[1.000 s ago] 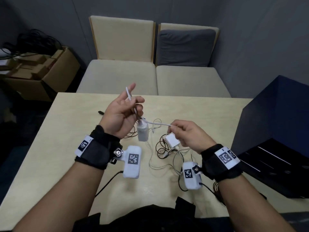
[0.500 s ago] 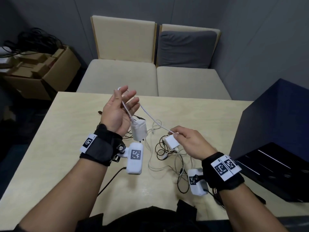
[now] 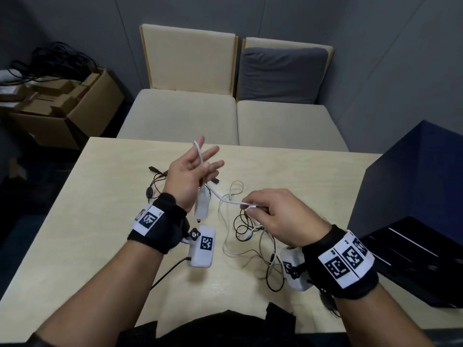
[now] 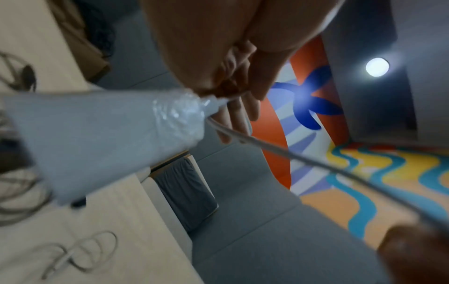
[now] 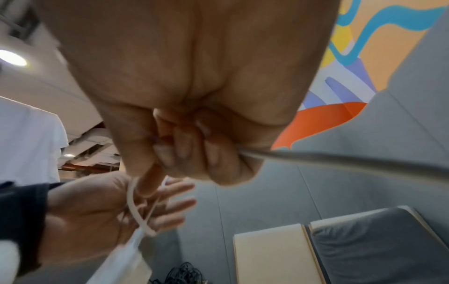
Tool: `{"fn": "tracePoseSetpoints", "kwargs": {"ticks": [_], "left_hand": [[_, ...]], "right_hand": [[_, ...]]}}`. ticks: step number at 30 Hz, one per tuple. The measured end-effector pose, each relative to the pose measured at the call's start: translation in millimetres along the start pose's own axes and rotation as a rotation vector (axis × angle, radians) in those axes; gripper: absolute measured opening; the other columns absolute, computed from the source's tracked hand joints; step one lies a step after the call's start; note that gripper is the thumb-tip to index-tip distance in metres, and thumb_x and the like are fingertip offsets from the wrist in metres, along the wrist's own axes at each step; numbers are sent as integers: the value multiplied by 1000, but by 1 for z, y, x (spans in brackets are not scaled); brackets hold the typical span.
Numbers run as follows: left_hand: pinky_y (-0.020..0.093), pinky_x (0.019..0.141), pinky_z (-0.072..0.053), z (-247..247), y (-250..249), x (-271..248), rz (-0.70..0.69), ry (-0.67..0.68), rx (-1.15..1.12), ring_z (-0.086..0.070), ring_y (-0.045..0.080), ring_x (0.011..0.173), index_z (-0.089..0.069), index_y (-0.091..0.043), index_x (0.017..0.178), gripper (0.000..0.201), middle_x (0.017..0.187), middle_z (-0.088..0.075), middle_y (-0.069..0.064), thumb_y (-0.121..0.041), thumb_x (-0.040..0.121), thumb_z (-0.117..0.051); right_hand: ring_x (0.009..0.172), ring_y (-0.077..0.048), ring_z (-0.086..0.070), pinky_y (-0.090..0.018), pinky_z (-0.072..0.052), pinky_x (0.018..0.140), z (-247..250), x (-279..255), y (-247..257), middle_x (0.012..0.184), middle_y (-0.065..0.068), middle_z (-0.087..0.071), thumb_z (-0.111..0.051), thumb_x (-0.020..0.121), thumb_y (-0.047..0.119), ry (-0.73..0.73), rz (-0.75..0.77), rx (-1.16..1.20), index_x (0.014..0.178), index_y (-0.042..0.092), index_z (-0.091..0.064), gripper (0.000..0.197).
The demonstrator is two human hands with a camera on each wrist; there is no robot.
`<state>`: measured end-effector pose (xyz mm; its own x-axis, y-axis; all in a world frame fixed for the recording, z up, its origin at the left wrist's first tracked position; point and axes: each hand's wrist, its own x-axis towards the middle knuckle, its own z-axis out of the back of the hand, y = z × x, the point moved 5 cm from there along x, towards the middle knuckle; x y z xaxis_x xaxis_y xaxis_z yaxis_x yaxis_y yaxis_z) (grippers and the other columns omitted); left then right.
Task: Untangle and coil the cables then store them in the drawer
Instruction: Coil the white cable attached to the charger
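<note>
My left hand (image 3: 198,166) is raised over the table (image 3: 87,234) with its fingers spread. A white cable (image 3: 199,152) loops over its index finger and runs down the palm, where the thumb presses it. The cable's white charger block (image 3: 201,206) hangs below that hand; the left wrist view shows the block (image 4: 109,138) close up. The cable sags across to my right hand (image 3: 253,206), which pinches it between thumb and index finger (image 5: 150,180). A tangle of black and pale cables (image 3: 250,236) lies under the right hand. The open dark drawer (image 3: 413,261) is at the right.
A dark blue cabinet (image 3: 413,184) stands on the table's right end above the drawer. A thin black cable (image 3: 155,179) lies left of my left hand. Two cushioned chairs (image 3: 188,116) face the far edge. A cardboard box (image 3: 62,108) sits on the floor at the left.
My left hand has uncurled and spread its fingers, with the cable now over the index finger. The right hand has carried the cable round below the left hand, and it sags between them.
</note>
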<state>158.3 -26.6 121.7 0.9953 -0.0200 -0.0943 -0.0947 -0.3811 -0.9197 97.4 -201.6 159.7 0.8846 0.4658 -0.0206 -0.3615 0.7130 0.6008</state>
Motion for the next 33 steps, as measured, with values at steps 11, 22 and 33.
{"fn": "tracePoseSetpoints", "kwargs": {"ticks": [11, 22, 33], "left_hand": [[26, 57, -47, -42, 20, -35, 244, 483, 358, -60, 24, 51, -59, -15, 123, 34, 84, -69, 13, -3, 98, -39], [30, 53, -42, -53, 26, -45, 306, 544, 109, -53, 25, 46, -61, -6, 111, 35, 73, -63, 20, -18, 86, -39], [28, 65, -53, -62, 7, -37, 206, 611, -319, -63, 16, 58, -59, -17, 127, 58, 75, -68, 8, -27, 73, -77]], "right_hand": [[73, -10, -50, -28, -43, 68, 55, 22, 6, 82, 4, -59, -64, 89, 22, -311, 76, -123, 89, 16, -65, 6], [73, -11, -51, -26, -40, 68, 62, 30, -24, 82, 2, -60, -62, 90, 21, -458, -28, -28, 88, 16, -65, 6], [58, -15, -47, -34, -42, 60, 18, 32, -50, 60, 0, -52, -46, 98, 38, -345, -207, 170, 82, 22, -62, 28]]}}
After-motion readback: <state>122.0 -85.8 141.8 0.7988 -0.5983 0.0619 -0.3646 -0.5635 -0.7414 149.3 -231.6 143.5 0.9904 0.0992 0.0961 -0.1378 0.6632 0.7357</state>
